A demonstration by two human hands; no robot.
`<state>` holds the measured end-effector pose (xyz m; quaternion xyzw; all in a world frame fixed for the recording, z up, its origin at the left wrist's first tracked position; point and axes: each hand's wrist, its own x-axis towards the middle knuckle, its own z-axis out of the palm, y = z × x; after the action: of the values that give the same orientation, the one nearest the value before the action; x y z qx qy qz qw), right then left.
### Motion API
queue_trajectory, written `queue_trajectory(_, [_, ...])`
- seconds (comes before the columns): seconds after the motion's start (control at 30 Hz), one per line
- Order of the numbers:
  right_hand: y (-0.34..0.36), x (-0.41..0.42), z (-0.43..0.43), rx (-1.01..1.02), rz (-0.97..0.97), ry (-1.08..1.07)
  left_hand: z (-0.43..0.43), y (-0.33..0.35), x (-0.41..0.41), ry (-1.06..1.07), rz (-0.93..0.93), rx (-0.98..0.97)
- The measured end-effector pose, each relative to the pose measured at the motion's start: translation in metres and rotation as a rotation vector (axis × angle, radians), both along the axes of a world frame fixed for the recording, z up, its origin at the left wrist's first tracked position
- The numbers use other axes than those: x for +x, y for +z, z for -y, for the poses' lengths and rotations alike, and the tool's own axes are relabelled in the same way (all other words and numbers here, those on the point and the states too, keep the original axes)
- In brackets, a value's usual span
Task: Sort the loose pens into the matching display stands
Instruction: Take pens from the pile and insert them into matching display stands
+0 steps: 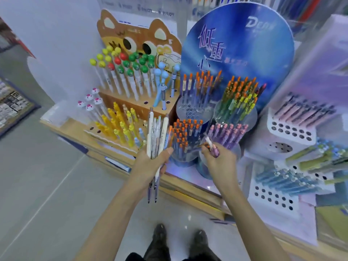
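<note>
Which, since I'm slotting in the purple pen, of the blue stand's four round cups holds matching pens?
The front-right cup, just beyond the right hand: its pens are purple with pink tops; the other three hold orange-topped pens.

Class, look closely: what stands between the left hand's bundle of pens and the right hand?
In the head view, orange-topped pens in a round holder stand between the left hand and right hand.

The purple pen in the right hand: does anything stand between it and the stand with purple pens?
Nothing visible does. The purple pen in the right hand is just before the purple-pen stand; the orange-capped pens stand to its left, off the path.
</note>
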<state>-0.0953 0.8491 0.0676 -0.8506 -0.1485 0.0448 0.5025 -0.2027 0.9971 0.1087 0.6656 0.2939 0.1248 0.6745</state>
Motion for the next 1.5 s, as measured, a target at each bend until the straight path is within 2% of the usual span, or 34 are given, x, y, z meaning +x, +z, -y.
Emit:
queue_trajectory(0.17, [0.005,0.006,0.003,-0.134,0.093,0.066,-0.002,-0.003,0.006,0.008,-0.014,-0.049])
queue_trajectory(0.33, [0.009,0.011,-0.004,-0.157,0.188,0.167,0.001,-0.004,0.006,0.024,0.003,-0.055])
queue_trajectory(0.47, [0.011,0.02,-0.013,-0.154,0.177,0.266,0.002,-0.004,0.007,0.053,0.011,-0.061])
queue_trajectory(0.63, [0.009,0.032,-0.012,-0.103,0.119,0.242,0.001,-0.005,0.006,0.077,0.032,-0.08])
queue_trajectory(0.83, [0.007,0.033,-0.011,-0.262,0.113,0.34,0.009,-0.008,0.007,0.097,0.037,-0.087])
queue_trajectory(0.97, [0.009,0.034,-0.014,-0.184,-0.025,0.295,0.012,-0.008,0.007,0.113,0.042,-0.098])
queue_trajectory(1.2, [0.016,0.033,-0.015,-0.156,-0.287,0.412,0.014,-0.007,0.006,0.109,0.047,-0.065])
queue_trajectory(1.33, [0.016,0.032,-0.017,0.135,-0.543,0.345,0.015,-0.004,0.006,0.111,0.059,-0.074])
queue_trajectory(1.43, [0.026,0.029,-0.017,0.308,-0.577,0.332,0.015,-0.002,0.006,0.114,0.065,-0.086])
queue_trajectory(1.5, [0.03,0.024,-0.018,0.348,-0.584,0.331,0.016,-0.002,0.006,0.114,0.064,-0.099])
